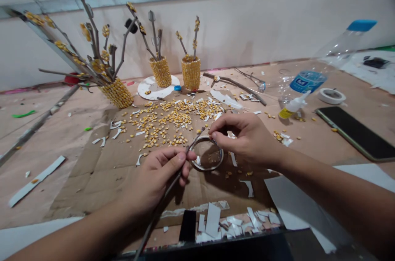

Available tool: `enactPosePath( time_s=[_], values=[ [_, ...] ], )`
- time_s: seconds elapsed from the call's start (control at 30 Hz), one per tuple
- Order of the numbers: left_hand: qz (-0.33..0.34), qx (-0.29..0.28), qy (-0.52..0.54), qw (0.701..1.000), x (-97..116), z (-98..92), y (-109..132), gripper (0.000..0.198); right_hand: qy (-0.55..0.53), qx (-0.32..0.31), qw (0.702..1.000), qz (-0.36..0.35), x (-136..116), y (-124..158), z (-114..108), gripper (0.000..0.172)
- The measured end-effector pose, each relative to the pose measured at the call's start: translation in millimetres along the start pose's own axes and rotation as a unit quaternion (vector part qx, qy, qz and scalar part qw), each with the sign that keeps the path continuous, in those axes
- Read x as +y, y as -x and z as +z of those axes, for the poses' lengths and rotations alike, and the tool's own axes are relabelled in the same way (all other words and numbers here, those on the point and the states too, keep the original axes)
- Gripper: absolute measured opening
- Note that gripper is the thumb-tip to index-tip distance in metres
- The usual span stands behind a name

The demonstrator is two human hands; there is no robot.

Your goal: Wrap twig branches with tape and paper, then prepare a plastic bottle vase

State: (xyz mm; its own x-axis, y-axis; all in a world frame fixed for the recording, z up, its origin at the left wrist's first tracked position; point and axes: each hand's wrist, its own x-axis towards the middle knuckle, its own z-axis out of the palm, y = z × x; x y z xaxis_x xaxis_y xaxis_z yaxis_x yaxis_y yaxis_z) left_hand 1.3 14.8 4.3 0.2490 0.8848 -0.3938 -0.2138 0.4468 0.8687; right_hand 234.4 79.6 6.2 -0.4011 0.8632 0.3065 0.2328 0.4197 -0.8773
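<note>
My left hand [171, 164] pinches a thin brown twig [168, 191], which slants from the lower edge up to a tip above a ring-shaped tape roll [204, 168]. Close to that tip is my right hand [243, 135], thumb and forefinger pressed together; whatever lies between them is hidden or too small to make out. The tape roll is just below both hands, over the brown cardboard [89, 182]. Beyond the hands, loose yellow corn kernels [180, 119] are scattered among white paper scraps.
Three kernel-covered pots, left [115, 93], middle [160, 72] and right [191, 73], hold twigs. To the right are a plastic bottle [308, 82], a glue bottle [291, 108], white tape [331, 96] and a phone [358, 131]. Paper strips [212, 220] lie along the front.
</note>
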Motion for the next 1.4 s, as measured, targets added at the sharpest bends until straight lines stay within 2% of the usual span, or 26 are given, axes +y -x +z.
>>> enactPosePath(
  time_s=[0.1, 0.27, 0.4, 0.8, 1.07, 1.27, 1.4],
  values=[
    [-0.006, -0.005, 0.009, 1.000, -1, 1.6, 0, 0.039, -0.080, 0.024, 0.996, 0.019, -13, 5, 3, 0.004],
    [-0.004, -0.017, 0.007, 1.000, -5, 0.1, -3, 0.040, -0.176, 0.033, 0.982, 0.067, -15, 9, 10, 0.035],
    [-0.004, -0.023, 0.005, 1.000, -8, 0.5, -4, 0.037, -0.197, 0.059, 0.978, 0.046, -6, 13, 16, 0.042],
    [-0.033, -0.019, 0.019, 0.999, -11, 0.2, -1, 0.036, -0.195, 0.089, 0.976, 0.033, 0, 13, 26, 0.037],
    [-0.030, -0.022, 0.003, 0.999, -12, 0.4, 0, 0.036, -0.213, 0.084, 0.971, 0.064, 0, 10, 25, 0.038],
    [-0.043, -0.018, 0.005, 0.999, -12, 0.9, 0, 0.036, -0.220, 0.080, 0.972, 0.037, 2, 11, 28, 0.034],
    [-0.047, -0.015, 0.006, 0.999, -11, 1.6, -1, 0.038, -0.223, 0.092, 0.970, 0.042, 2, 14, 32, 0.039]
  ],
)
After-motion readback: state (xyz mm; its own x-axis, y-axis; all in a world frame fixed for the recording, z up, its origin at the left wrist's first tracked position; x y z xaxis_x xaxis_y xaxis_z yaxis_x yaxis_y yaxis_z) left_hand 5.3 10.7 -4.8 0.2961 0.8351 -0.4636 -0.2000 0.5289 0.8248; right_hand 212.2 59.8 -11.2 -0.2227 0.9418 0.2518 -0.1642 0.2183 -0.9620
